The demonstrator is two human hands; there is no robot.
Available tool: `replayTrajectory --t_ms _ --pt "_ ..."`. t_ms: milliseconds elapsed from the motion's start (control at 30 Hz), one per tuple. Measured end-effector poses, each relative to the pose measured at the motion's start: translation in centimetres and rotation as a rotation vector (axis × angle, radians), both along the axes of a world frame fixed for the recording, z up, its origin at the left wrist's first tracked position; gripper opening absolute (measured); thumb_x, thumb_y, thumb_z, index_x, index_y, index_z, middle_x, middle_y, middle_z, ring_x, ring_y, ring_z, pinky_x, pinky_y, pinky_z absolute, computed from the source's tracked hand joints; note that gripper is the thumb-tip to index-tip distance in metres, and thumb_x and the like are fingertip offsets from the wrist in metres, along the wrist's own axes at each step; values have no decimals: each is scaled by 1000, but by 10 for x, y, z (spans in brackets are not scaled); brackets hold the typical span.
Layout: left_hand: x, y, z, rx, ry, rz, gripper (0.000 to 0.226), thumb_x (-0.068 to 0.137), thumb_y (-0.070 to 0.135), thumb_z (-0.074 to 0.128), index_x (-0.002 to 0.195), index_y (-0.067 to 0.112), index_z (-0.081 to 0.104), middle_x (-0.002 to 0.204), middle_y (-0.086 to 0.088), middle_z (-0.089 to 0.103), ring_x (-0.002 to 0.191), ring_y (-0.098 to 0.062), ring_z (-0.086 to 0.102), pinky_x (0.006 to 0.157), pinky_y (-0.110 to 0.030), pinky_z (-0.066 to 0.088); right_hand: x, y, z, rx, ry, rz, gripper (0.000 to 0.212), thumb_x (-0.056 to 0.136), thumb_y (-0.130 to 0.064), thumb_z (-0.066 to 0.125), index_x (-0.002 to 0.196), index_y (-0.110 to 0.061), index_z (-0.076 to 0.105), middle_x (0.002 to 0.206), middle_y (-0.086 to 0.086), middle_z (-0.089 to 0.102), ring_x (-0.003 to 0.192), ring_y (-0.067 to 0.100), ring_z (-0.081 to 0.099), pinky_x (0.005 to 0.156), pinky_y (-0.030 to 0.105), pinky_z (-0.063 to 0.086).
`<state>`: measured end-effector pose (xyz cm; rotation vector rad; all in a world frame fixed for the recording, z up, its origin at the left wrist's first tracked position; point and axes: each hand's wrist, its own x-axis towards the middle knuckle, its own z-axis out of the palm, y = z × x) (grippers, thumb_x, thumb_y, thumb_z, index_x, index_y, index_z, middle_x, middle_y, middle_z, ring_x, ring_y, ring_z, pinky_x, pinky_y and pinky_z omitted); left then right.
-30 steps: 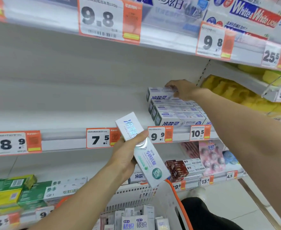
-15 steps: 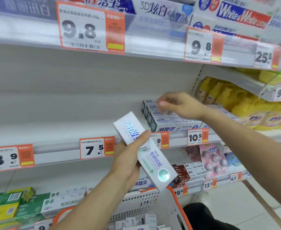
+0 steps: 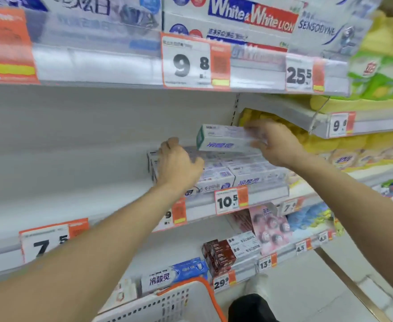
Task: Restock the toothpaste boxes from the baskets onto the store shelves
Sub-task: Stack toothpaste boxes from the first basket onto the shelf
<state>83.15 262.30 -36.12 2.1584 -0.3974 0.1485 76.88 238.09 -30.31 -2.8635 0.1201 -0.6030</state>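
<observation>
Shelf: white store shelving, orange price tags lining its edge.
Right hand: gripping a toothpaste box above the stack.
Left hand: resting flat-fingered on the stack.
Basket: sitting below.

Bright, even store light with barely any shadow. Motion blur smears the orange-and-white paper price tags at upper left and both hands; wide-angle distortion bends the white metal shelf edges toward the corners.

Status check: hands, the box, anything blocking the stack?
Right hand grips a toothpaste box above the shelf stack. Left hand rests flat on the stack's left end. Nothing blocking the drop spot.
</observation>
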Motion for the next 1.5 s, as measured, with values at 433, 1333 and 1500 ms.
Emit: replayTrajectory --t_ms 433,1333,1500 --pt "34 -67 -26 818 -6 -81 77 101 53 16 158 2 11 165 -27 4 152 -43 2 120 -64 2 83 -77 -19 -35 211 -146 52 88 13 58 130 -16 58 124 4 63 99 20 67 87 40 58" --pt "33 -67 -28 857 -53 -84 73 102 50 14 158 3 14 165 -25 8 153 -42 6 121 -62 7 64 -33 -71 -8 235 -16 44 103 -44 44 142 -25 56 143 6 53 134 26 47 100 28 36" --pt "34 -69 -29 836 -63 -58 71 101 49 17 155 3 22 162 -27 16 151 -43 12 120 -63 11 65 -32 -71 -49 263 -24 46 104 -46 42 142 -24 56 146 5 53 132 26 51 105 33 40"
